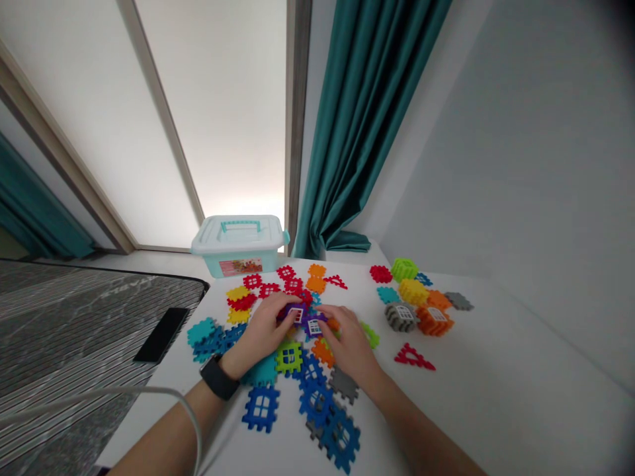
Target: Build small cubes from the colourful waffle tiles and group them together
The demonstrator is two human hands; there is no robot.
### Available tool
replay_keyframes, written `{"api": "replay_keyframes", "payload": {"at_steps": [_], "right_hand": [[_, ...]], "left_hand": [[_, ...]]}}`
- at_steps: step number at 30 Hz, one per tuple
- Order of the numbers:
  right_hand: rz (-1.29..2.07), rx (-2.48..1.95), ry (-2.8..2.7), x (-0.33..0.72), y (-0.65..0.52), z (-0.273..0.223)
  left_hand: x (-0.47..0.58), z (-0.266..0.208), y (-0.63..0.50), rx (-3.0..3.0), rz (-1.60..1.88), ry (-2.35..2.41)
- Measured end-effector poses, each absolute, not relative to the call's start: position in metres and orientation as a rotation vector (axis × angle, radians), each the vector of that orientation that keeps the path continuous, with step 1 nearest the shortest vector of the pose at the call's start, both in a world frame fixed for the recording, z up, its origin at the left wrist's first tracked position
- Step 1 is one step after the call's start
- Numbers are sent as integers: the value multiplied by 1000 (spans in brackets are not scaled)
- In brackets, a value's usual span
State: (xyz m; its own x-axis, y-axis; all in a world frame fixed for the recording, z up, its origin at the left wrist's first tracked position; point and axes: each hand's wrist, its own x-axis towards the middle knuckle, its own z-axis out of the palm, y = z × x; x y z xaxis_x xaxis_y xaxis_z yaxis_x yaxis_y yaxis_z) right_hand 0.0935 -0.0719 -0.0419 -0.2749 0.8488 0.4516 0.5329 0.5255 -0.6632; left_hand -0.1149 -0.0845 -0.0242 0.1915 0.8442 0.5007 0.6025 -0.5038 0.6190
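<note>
In the middle of the white table, my left hand [268, 325] pinches a purple interlocking building tile with a small white window [296, 315], thumb and fingers at its edges. Close by on the right, my right hand [348, 340] grips another purple window tile [314, 326]. The two purple tiles meet or nearly meet; the seam is too small to make out. Beneath and around my hands lie a lime green window tile [289, 357], an orange tile [323, 352] and several blue window tiles [317, 402]. Fingers partly hide the pieces behind them.
A lidded pale turquoise box [241, 244] stands at the far left corner of the table [397, 423]. Red tiles [269, 290] lie behind my hands. On the right are yellow stacked tiles [413, 291] and a red triangle [415, 357]. A white cable [191, 413] crosses my left forearm.
</note>
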Motion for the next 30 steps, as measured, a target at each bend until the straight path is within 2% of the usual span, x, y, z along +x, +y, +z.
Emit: {"api": "replay_keyframes", "payload": {"at_steps": [7,16,18,25,30], "right_hand": [[835,-1210,-1695,94,-71,-32],[1034,-1103,-1585,91,-72,-37],[982,-1104,-1644,93,-73,-35],[471,-879,-2046,103,-76,-27],[398,-807,-2148,106,-74,-27]], "left_hand": [[-116,-17,-93,2550,1071,1438],[-111,-20,-92,2728,1096,1410],[-113,-19,-91,2727,1131,1398],[-123,-18,-89,2676,1237,1412],[-126,-18,-89,2685,1240,1351]]}}
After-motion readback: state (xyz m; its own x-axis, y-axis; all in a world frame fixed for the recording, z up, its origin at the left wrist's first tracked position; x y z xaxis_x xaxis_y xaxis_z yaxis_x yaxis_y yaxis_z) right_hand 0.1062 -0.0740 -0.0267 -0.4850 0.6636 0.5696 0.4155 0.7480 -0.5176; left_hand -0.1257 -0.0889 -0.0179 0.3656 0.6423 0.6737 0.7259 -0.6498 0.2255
